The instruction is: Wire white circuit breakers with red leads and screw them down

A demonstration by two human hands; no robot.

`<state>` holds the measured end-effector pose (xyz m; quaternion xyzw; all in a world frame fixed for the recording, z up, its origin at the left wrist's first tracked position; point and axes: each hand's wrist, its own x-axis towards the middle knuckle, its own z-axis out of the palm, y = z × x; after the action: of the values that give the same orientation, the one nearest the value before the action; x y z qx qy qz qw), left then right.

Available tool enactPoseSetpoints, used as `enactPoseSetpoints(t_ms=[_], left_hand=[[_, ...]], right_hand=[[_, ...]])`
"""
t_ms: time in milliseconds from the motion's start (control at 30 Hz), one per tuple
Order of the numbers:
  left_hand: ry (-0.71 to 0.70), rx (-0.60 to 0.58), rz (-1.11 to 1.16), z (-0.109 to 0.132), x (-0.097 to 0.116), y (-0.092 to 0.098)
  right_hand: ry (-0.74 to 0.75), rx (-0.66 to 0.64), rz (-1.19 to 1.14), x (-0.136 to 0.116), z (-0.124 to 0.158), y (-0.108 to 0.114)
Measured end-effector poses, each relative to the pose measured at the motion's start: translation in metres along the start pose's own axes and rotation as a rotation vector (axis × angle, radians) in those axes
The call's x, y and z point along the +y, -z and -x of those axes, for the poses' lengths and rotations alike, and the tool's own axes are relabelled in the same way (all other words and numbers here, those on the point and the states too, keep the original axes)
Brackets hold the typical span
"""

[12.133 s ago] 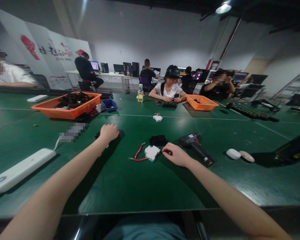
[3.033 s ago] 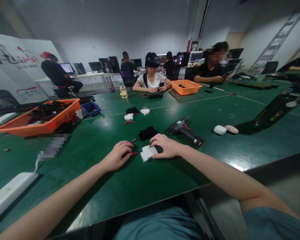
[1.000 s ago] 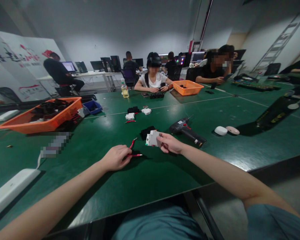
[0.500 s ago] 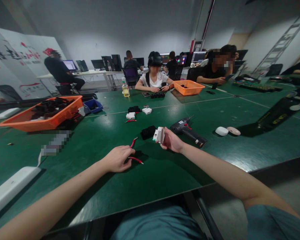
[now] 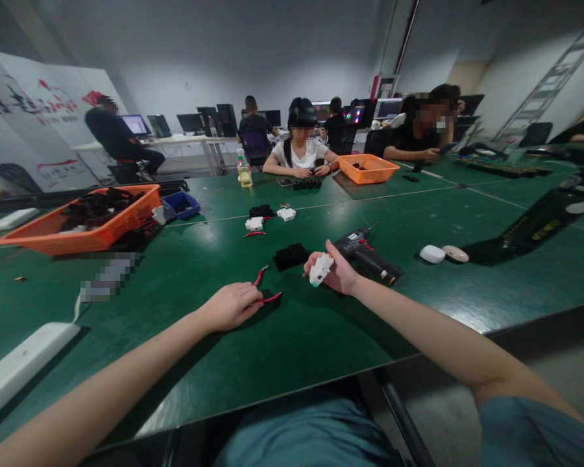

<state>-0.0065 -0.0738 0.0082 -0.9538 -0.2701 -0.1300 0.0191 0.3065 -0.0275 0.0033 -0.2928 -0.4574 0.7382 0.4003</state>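
Observation:
My right hand [image 5: 338,272] is closed around a small white circuit breaker [image 5: 320,268], held just above the green table [image 5: 292,337]. My left hand [image 5: 230,306] rests on the table with its fingers pinched on a short red wire [image 5: 267,297], whose two ends stick out to the right. A black block [image 5: 291,255] lies just beyond the wire. A black cordless screwdriver [image 5: 367,254] lies to the right of my right hand.
An orange basket [image 5: 85,237] of black parts and a blue bin [image 5: 181,205] stand at the left. More breakers [image 5: 254,224] lie further back. Two oval pucks [image 5: 432,253] sit right. A white power strip [image 5: 22,362] lies near left. People sit across the table.
My right hand lifted the white breaker off the table and turned it over in the air. My left hand stayed on the red wire, dragging it slightly.

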Motion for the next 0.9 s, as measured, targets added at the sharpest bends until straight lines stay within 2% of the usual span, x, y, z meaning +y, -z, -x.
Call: enactPoseSetpoints(t_ms=[133, 433, 533, 667, 767, 900], left_hand=[[0.013, -0.009, -0.013, 0.001, -0.002, -0.002], [0.019, -0.016, 0.057, 0.001, -0.001, -0.003], [0.174, -0.007, 0.261, 0.001, 0.011, -0.003], [0.401, 0.052, 0.598, -0.001, 0.038, -0.003], [0.426, 0.044, 0.712, -0.002, 0.053, -0.003], [0.356, 0.042, 0.678, 0.000, 0.057, -0.005]], right_hand=[[0.003, 0.018, -0.046, -0.001, 0.002, -0.001], [-0.014, -0.036, -0.082, 0.001, 0.007, -0.007], [-0.024, -0.046, -0.122, 0.000, 0.008, -0.007], [-0.026, -0.087, -0.134, 0.002, 0.009, -0.005], [-0.030, -0.134, -0.087, 0.005, 0.010, -0.006], [-0.030, -0.110, 0.091, 0.009, 0.009, -0.010]])
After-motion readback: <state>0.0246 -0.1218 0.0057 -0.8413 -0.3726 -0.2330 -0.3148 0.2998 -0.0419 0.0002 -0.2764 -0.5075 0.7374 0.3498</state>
